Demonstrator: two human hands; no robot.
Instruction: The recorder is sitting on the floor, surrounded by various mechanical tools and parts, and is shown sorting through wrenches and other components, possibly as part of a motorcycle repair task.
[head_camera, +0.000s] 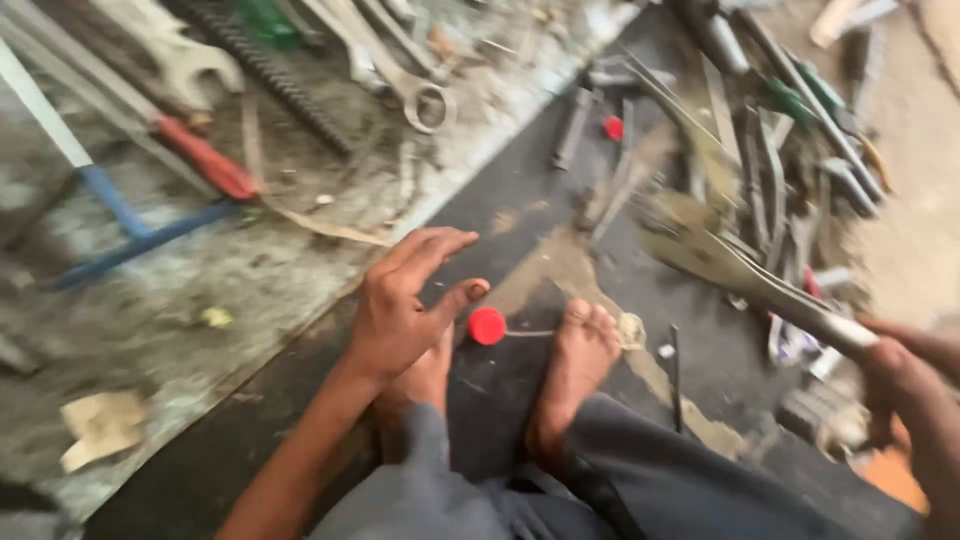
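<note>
My left hand (405, 305) hovers over the dark mat with its fingers spread, holding nothing; its thumb is close to a small red cap (487, 326) that lies on the mat beside my bare foot (578, 360). At the right edge my right hand (900, 375) grips the handle of a large blurred metal tool (735, 270), a pair of shears or pliers, lifted above the floor and pointing up-left. A thin wire or string runs from the red cap toward the foot.
A pile of metal tools and rods (790, 150) covers the mat at upper right. A second red cap (613, 127) lies near it. Spanners (405, 85), a red-handled tool (205, 155) and a blue-framed saw (120, 215) lie on the concrete floor at left.
</note>
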